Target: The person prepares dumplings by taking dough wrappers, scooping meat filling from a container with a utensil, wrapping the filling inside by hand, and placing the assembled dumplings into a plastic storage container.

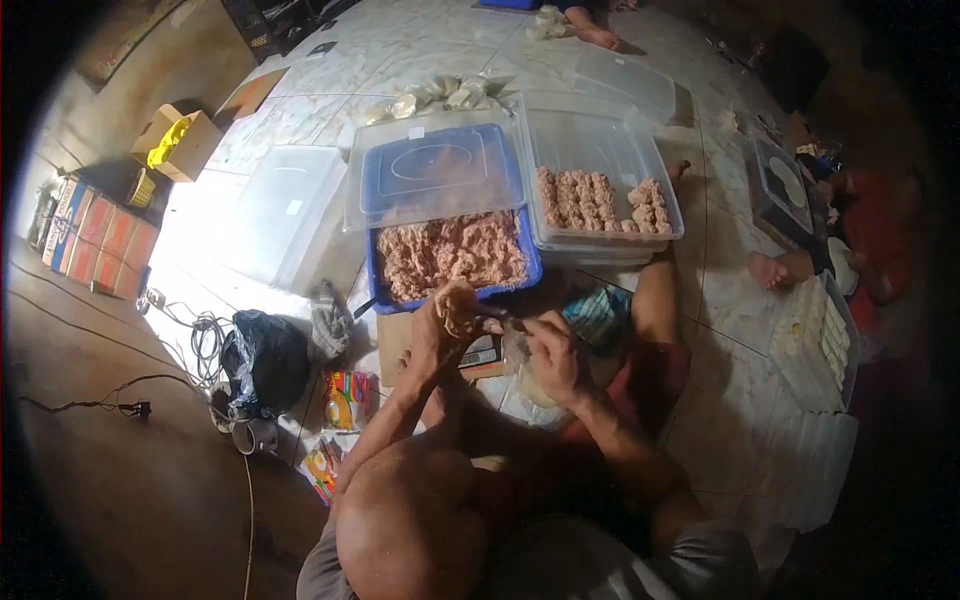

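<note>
My left hand (428, 342) is raised at the near edge of the blue tub (535, 262), its fingers closed round a small lump of pale filling (457, 303), perhaps in a wrapper. My right hand (560, 368) is closed just right of it, pinching a thin spreader-like tool (512, 325) whose tip points at the lump. Pinkish minced meat (450, 250) fills the tub, and a clear lid (430, 170) lies over its far part. Below my hands, a small scale (484, 354) is partly hidden. A clear plastic bag (535, 385) lies under my right hand.
Right of the tub, a clear container (655, 205) holds rows of meat-topped pieces. A black bag (265, 360), cables and a mug (255, 436) are at left. Another person's foot (768, 270) and a box of white pieces (815, 345) are at right.
</note>
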`<state>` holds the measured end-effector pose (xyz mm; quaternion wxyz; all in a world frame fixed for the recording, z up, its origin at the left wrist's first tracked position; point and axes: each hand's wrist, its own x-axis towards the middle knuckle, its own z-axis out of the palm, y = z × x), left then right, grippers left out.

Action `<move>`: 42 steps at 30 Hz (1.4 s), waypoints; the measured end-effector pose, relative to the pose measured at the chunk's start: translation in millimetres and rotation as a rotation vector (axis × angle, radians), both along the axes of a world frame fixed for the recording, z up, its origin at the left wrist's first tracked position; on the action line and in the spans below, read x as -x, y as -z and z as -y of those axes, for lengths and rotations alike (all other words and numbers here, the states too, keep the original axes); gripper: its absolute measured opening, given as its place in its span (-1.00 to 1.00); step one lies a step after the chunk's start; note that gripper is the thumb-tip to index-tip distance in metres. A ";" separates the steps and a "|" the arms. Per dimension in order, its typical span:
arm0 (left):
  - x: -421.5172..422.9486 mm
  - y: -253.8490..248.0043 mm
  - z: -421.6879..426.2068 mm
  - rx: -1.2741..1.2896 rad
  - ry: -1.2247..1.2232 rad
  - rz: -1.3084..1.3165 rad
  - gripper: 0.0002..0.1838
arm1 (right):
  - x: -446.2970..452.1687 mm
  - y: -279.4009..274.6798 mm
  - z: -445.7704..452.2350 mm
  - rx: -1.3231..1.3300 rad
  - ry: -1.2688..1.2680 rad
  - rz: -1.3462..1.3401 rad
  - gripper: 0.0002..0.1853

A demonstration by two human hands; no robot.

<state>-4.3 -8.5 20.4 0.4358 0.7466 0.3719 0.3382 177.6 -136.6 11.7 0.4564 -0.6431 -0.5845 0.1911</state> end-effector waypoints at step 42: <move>33.7 -19.4 5.7 0.372 0.055 0.234 -0.38 | -12.8 11.5 19.5 0.133 -0.031 -0.159 -0.68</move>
